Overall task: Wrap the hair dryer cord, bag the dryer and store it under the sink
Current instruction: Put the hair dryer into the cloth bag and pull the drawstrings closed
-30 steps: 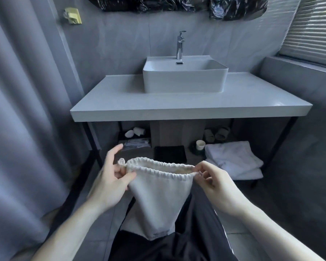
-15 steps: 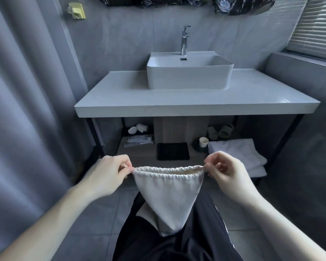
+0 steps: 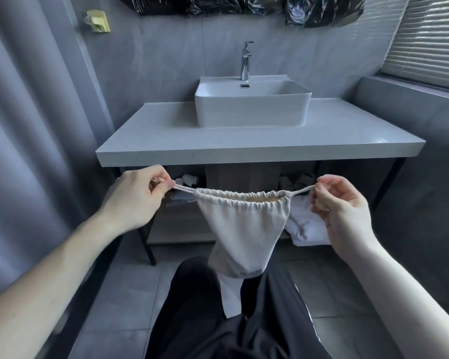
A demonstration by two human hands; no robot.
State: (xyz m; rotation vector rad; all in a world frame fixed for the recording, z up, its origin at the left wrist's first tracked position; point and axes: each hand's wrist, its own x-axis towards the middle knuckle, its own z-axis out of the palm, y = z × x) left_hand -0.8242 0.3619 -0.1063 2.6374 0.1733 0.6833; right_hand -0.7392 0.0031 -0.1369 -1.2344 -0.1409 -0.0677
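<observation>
A white cloth drawstring bag (image 3: pixel 241 229) hangs in front of me, below the vanity's front edge. Its mouth is gathered almost closed. My left hand (image 3: pixel 138 196) pinches the drawstring loop on the bag's left side. My right hand (image 3: pixel 335 203) pinches the cord on the right side. Both cords are taut and pulled outward. The bag bulges downward with something inside; the hair dryer itself is hidden. The white basin (image 3: pixel 252 104) sits on the grey countertop (image 3: pixel 244 143), with the open shelf (image 3: pixel 182 224) under it behind the bag.
On the lower shelf lie folded white towels (image 3: pixel 306 226), rolled items and slippers (image 3: pixel 296 180). A chrome tap (image 3: pixel 245 60) stands behind the basin. A grey curtain (image 3: pixel 24 151) hangs at left, and a window blind (image 3: pixel 430 40) at right. My black-clad legs (image 3: pixel 231 320) fill the bottom.
My hands have moved apart and up from the bag's rim onto the drawstrings. The cords have been drawn out and the bag's mouth has cinched tighter.
</observation>
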